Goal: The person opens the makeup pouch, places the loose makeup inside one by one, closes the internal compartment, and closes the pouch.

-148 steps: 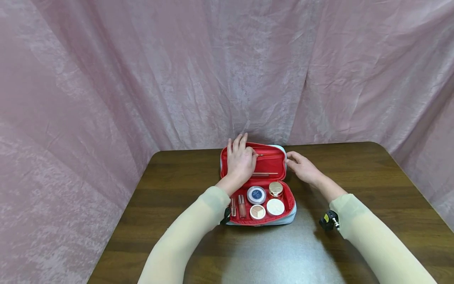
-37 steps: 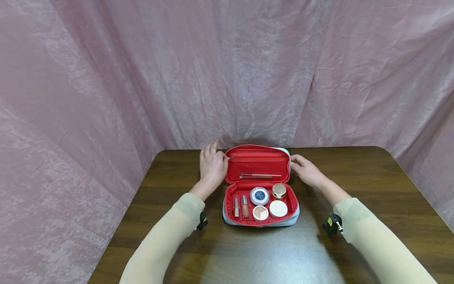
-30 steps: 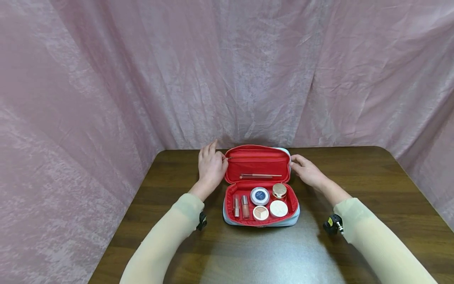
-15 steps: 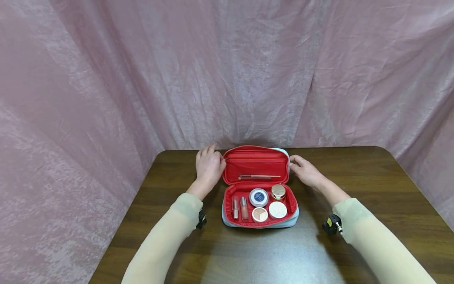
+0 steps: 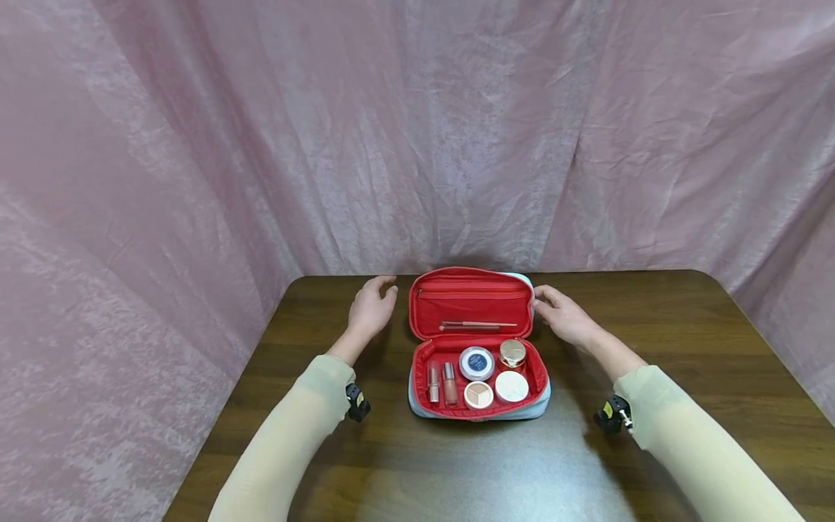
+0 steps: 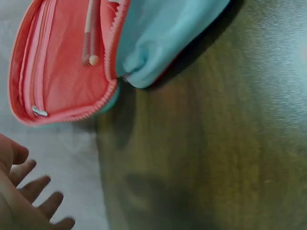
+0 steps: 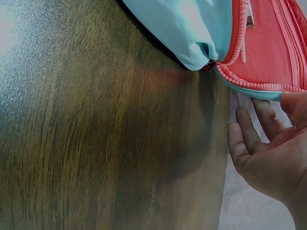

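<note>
An unzipped light-blue makeup bag [image 5: 479, 417] with red lining lies on the table, its lid raised at the back. My right hand [image 5: 566, 317] pinches the lid's right edge; the right wrist view has the thumb [image 7: 292, 105] inside and a finger behind. Left of the bag, my left hand [image 5: 370, 310] is apart from it, fingers loosely spread and holding nothing. Across the lid runs a pocket zipper [image 5: 470, 293], its metal pull [image 6: 39, 111] at the left end. Below it, thin makeup brushes [image 5: 479, 324] lie behind mesh.
The bag's base holds two lip gloss tubes [image 5: 450, 384], a compact with a blue centre [image 5: 476, 363], a gold-lidded jar [image 5: 512, 353], a three-colour pan [image 5: 478, 395] and a white round case [image 5: 512, 386]. Pink curtains [image 5: 457, 145] hang behind the wooden table [image 5: 685, 326].
My left hand drew the pocket zipper's pull leftward across the lid to its left end, then let go and moved left, away from the bag. My right hand stays at the lid's right edge.
</note>
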Motion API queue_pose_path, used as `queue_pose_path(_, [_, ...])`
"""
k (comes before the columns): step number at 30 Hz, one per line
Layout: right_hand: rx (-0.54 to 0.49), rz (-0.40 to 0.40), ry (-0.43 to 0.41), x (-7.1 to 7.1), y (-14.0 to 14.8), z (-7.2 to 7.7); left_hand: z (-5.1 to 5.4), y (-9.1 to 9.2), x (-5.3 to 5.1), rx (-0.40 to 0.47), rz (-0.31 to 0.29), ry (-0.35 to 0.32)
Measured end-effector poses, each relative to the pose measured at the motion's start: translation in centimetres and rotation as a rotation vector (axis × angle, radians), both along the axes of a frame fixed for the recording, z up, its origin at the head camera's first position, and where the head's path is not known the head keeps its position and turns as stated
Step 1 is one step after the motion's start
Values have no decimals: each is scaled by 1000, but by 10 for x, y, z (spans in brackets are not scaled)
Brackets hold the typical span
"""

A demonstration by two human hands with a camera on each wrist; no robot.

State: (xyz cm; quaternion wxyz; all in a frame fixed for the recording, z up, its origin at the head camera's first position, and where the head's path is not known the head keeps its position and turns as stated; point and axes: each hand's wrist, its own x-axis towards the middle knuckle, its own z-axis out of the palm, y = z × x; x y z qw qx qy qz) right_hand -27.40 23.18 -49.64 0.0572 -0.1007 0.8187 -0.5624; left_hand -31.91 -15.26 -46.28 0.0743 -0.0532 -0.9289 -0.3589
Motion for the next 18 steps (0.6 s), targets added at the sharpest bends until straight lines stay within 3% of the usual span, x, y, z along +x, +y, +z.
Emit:
queue_pose_path(6, [1, -8, 3, 0, 1, -1, -16, -6, 1, 238, -118, -220])
queue_pose_path(10, [18, -4, 3, 2, 2, -2, -24, -3, 3, 302, -167, -335])
queue_pose_path(18, [28, -4, -15, 2, 1, 0, -27, 2, 3, 438, -210, -401])
